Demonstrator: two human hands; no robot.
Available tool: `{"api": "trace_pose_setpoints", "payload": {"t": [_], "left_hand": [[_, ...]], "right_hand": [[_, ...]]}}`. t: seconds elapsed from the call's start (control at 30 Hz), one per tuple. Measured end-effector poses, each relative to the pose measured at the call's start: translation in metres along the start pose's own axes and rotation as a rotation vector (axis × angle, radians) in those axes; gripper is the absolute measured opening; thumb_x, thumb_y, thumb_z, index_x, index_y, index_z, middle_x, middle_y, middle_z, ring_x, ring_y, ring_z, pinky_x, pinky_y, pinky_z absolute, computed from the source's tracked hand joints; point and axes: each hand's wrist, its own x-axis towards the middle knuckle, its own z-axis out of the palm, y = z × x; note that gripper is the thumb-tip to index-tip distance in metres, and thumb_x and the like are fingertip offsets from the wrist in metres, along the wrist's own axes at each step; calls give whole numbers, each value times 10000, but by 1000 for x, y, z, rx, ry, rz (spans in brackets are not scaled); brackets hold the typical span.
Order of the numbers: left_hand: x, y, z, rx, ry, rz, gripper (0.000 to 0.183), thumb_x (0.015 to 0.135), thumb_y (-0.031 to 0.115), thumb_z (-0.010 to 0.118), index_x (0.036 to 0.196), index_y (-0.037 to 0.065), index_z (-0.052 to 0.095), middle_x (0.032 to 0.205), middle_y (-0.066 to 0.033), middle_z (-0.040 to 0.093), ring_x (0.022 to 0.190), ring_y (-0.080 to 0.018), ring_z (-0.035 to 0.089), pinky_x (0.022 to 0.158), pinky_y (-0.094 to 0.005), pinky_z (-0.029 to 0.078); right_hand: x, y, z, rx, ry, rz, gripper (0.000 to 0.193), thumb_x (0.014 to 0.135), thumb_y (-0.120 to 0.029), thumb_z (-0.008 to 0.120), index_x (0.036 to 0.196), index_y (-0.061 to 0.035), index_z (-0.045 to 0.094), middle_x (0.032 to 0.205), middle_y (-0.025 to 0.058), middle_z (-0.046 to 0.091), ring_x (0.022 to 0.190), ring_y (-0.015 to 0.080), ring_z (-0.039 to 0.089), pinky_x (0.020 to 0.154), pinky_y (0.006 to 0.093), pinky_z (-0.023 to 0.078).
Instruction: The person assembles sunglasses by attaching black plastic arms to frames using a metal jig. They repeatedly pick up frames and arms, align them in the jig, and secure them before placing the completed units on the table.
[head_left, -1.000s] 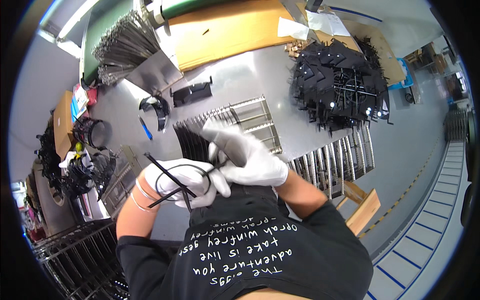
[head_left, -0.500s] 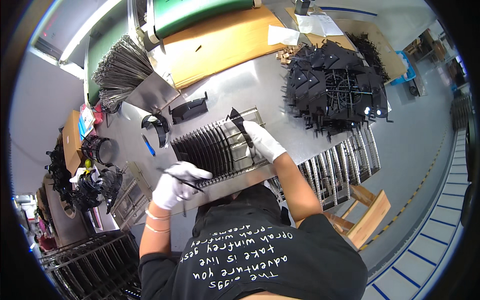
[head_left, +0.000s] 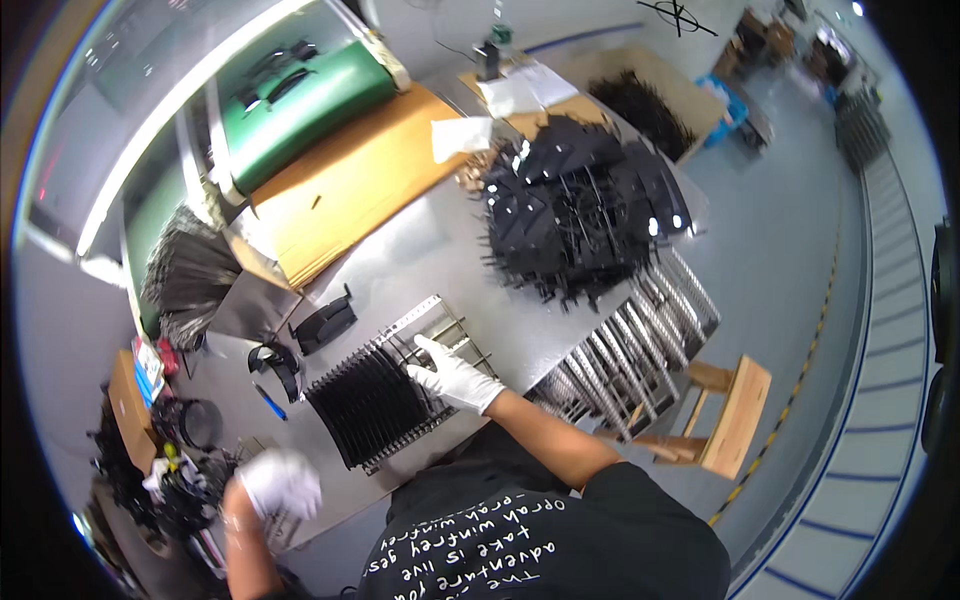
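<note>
My right hand [head_left: 455,378], in a white glove, reaches over the metal rack [head_left: 412,318] on the bench. Its fingers are apart, with the tips beside the last of the curved black plastic panels [head_left: 360,408] standing in a row there. Whether the fingertips touch that panel cannot be made out. My left hand [head_left: 280,483], also gloved, is off the bench's near left edge and smeared by motion, so its fingers and anything in them are unclear. Beyond the rack lies a loose black panel [head_left: 325,324], with a curved black piece [head_left: 277,368] to its left.
A blue pen [head_left: 269,402] lies left of the rack. A large heap of black parts [head_left: 585,210] covers the bench's far right. Metal racks [head_left: 625,350] and a wooden stool [head_left: 735,418] stand at the right. Thin rods [head_left: 190,275] are bundled far left, near a green conveyor [head_left: 305,115].
My view has turned. My right hand no longer grips the black panel it held over the rack. My left hand, which held a thin black piece, has swung left away from the rack.
</note>
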Motion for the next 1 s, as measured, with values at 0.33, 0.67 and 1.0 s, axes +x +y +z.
{"api": "trace_pose_setpoints", "payload": {"t": [0.33, 0.67, 1.0], "left_hand": [[-9, -98, -19, -184, 595, -139, 375, 1066, 267, 527, 986, -34, 737, 942, -154, 766, 872, -266, 754, 782, -419, 614], [-42, -131, -32, -182, 705, -155, 381, 1066, 280, 528, 996, -30, 739, 944, -149, 766, 872, -258, 747, 784, -415, 608], [-69, -177, -21, -234, 747, -156, 388, 1067, 294, 530, 1006, -26, 741, 945, -143, 765, 873, -250, 740, 786, -411, 601]], "right_hand": [[-37, -37, -96, -345, 171, -91, 801, 1003, -655, 521, 1440, 14, 560, 1474, 221, 577, 1343, 343, 581, 1119, 415, 463], [-28, -67, -287, -899, 964, 135, 452, 1005, -388, 650, 1329, -72, 646, 1178, 175, 697, 1072, 351, 688, 959, 442, 539], [-22, -28, -317, -1431, 784, 102, 229, 955, -98, 538, 1115, -84, 702, 1150, 129, 698, 982, 317, 687, 872, 426, 566]]}}
